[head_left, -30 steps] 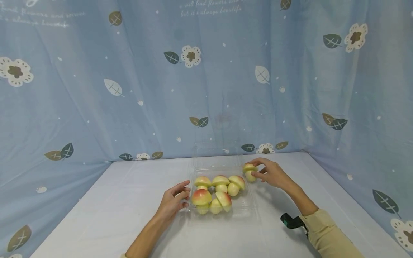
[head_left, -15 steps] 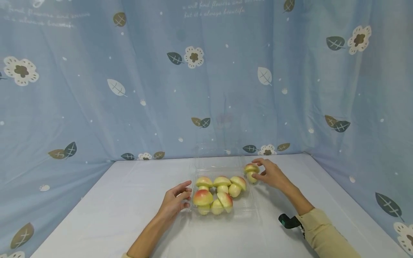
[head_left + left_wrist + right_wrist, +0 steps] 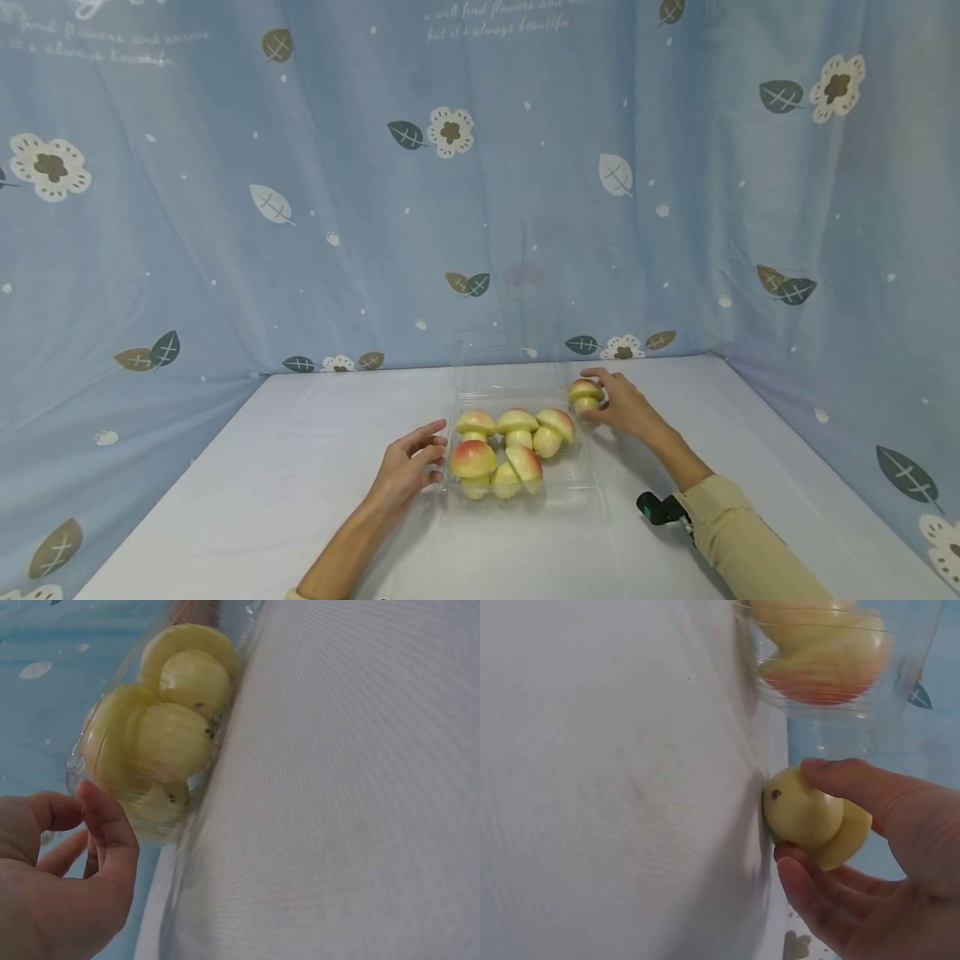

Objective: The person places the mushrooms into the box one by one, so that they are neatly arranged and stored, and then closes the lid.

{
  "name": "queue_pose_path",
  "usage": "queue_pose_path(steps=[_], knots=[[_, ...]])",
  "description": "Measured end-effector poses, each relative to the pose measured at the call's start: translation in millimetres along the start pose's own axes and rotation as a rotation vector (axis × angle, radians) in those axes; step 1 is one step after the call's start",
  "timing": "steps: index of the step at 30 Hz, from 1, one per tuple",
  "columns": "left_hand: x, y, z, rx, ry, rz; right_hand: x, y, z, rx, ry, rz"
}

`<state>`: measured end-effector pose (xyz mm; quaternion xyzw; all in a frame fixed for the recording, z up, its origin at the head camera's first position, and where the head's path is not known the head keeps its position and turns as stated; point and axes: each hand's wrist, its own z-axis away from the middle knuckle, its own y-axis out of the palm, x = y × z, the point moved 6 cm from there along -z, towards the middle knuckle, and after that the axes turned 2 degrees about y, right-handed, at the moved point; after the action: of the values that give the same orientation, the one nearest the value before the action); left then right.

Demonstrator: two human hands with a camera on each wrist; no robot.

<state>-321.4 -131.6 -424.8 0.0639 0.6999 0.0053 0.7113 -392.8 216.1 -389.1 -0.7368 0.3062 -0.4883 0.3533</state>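
Observation:
A toy mushroom (image 3: 586, 392), pale yellow with a reddish cap, stands on the table just right of a clear plastic box (image 3: 570, 477). My right hand (image 3: 628, 408) grips it, thumb on one side of the stem and fingers on the other in the right wrist view, where its round stem end (image 3: 799, 806) faces the camera. Several more toy mushrooms (image 3: 517, 423) lie in the box in two rows. At the box's left wall is my left hand (image 3: 405, 468), its fingers loosely bent; the fingertips (image 3: 94, 796) are at the rim in the left wrist view.
The box's clear lid (image 3: 510, 367) stands raised at the back. A white cloth covers the table (image 3: 300, 467), and a blue patterned curtain (image 3: 360, 208) closes off the back and sides. A black device (image 3: 658, 508) hangs by my right sleeve.
My right hand has closed its thumb and fingers onto the toy mushroom's stem, with the forearm shifting slightly left. The left hand keeps its place at the box.

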Motion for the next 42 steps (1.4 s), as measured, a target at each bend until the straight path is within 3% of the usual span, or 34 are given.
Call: queue_pose_path(steps=[31, 42], knots=[[-1.4, 1.1, 0.7, 0.008, -0.006, 0.009, -6, 0, 2.7, 0.013, 0.053, 0.003], [-1.0, 0.6, 0.4, 0.001, -0.005, 0.005, -5, -7, 8.0, -0.007, 0.031, -0.002]])
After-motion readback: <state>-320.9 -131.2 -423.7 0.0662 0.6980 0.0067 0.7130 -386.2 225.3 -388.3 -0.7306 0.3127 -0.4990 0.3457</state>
